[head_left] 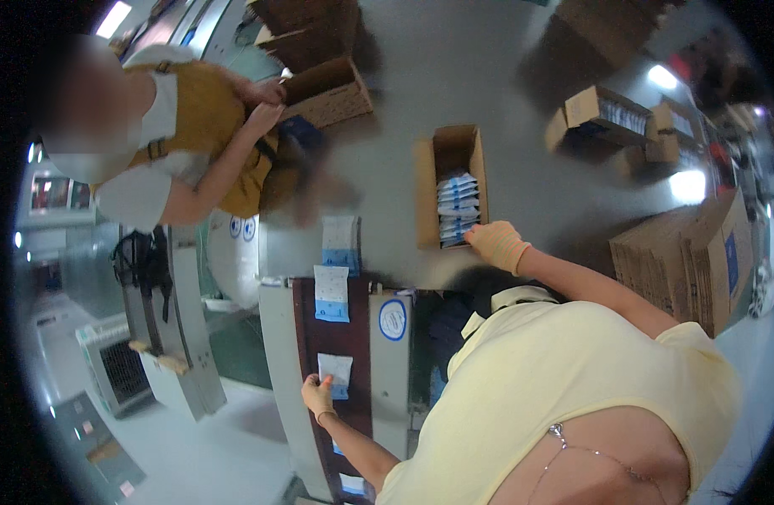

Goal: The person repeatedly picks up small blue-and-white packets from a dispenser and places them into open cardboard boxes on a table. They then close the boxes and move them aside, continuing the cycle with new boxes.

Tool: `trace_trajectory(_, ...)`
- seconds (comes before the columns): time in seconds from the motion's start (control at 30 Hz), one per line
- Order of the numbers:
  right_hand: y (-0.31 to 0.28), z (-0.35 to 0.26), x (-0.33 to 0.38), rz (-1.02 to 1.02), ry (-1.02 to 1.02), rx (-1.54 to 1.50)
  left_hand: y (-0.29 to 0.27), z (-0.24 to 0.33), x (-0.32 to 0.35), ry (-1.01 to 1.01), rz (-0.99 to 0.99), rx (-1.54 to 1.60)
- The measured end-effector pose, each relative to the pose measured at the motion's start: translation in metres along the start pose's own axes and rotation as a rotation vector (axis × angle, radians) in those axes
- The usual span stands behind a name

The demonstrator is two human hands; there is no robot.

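My left hand (318, 397) is over a dark brown conveyor belt (310, 324), its fingers closed at the lower edge of a white and blue packet (336, 367). Farther along the belt lies another white and blue packet (331, 290), flat. My right hand (498, 246), in a pale striped glove, is at the near right corner of an open cardboard carton (427, 189). A row of white and blue packets (458, 202) stands in that carton. The right fingers are bent against the carton's corner by the nearest packets; what they grip is hidden.
Beyond the belt's far end are more packets (341, 240). At far left a person (210, 126) in a mustard apron reaches to another open carton (332, 101). Flattened cardboard (656, 261) is stacked on the right, and a filled carton (601, 114) stands behind it.
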State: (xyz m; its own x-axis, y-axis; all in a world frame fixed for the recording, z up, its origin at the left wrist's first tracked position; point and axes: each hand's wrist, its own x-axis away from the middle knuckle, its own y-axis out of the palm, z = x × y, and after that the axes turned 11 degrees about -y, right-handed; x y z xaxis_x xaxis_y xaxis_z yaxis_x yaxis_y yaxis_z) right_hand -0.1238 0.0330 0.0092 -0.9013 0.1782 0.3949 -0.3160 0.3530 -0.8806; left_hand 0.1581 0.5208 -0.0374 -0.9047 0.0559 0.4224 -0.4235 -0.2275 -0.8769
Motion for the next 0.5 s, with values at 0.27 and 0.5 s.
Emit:
trace_trajectory(0.27, -0.002, -0.001, 0.001, -0.014, 0.020, -0.003, 0.002, 0.274, -0.091, 0.368, -0.214, 0.125)
trace_trajectory(0.5, 0.002, -0.002, 0.004, 0.067, -0.012, -0.059, 0.090, 0.353, -0.141, 0.519, -0.480, -0.266)
